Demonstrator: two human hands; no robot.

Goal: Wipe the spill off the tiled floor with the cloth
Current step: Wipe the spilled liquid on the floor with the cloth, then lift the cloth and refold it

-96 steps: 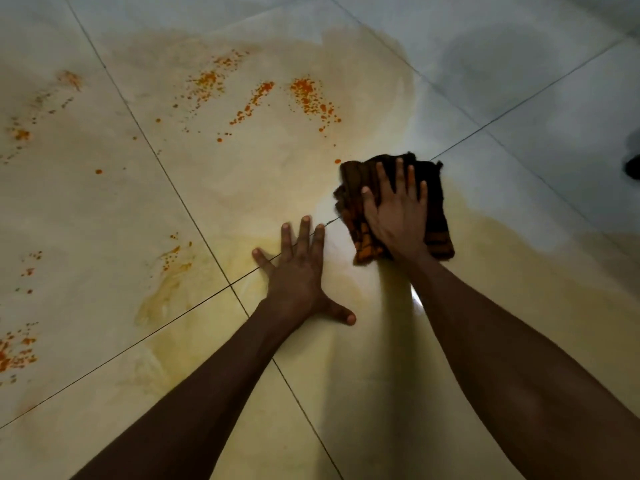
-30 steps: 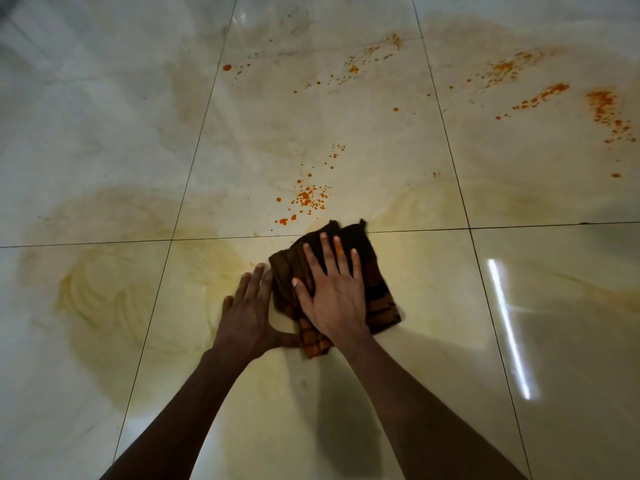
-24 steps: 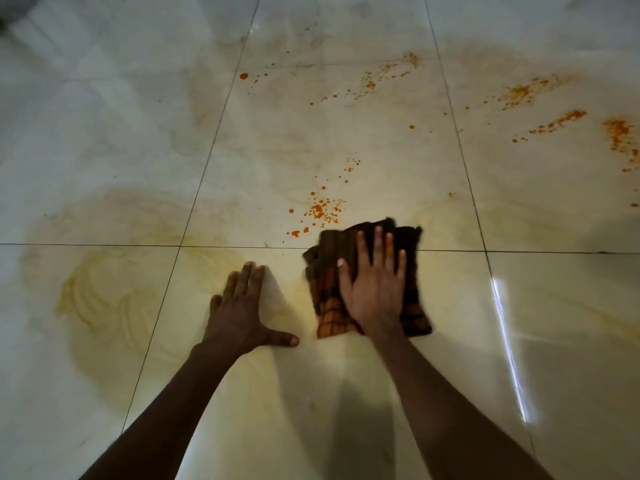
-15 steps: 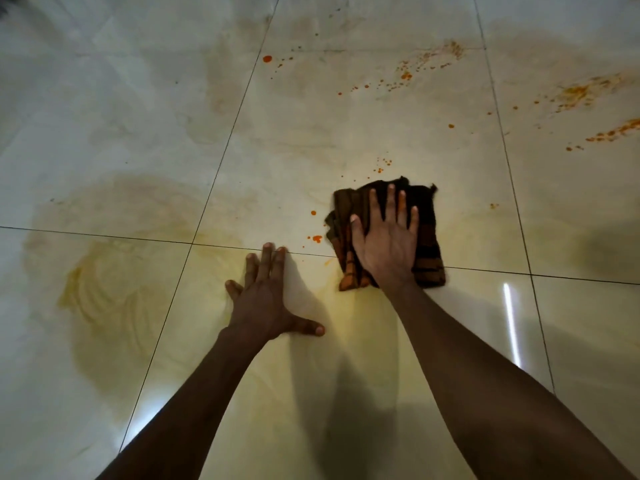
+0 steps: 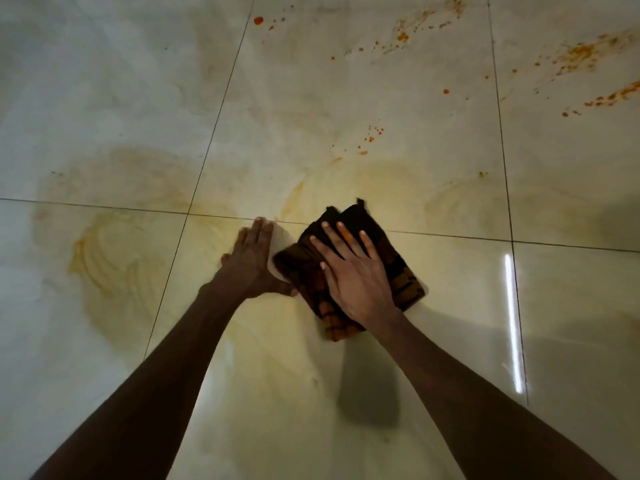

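Observation:
A dark brown cloth with orange checks (image 5: 405, 271) lies folded on the glossy pale tiled floor (image 5: 104, 98), just below a grout line. My right hand (image 5: 353, 275) presses flat on it with fingers spread. My left hand (image 5: 252, 261) rests flat on the bare tile right beside the cloth's left edge, its thumb touching the cloth. Orange spill specks (image 5: 372, 133) dot the tile beyond the cloth. More orange streaks (image 5: 581, 55) lie at the far right. Yellowish smeared film (image 5: 107, 258) covers the tiles at left and around the cloth.
Dark grout lines cross the floor; one vertical line (image 5: 502, 133) runs at right. A bright light reflection (image 5: 512, 323) streaks the tile at right. Further orange drops (image 5: 258, 20) sit near the top edge.
My right hand has pulled the cloth back toward me and left across the grout line, wiping away orange specks. The cloth now touches my left hand. The camera view has shifted.

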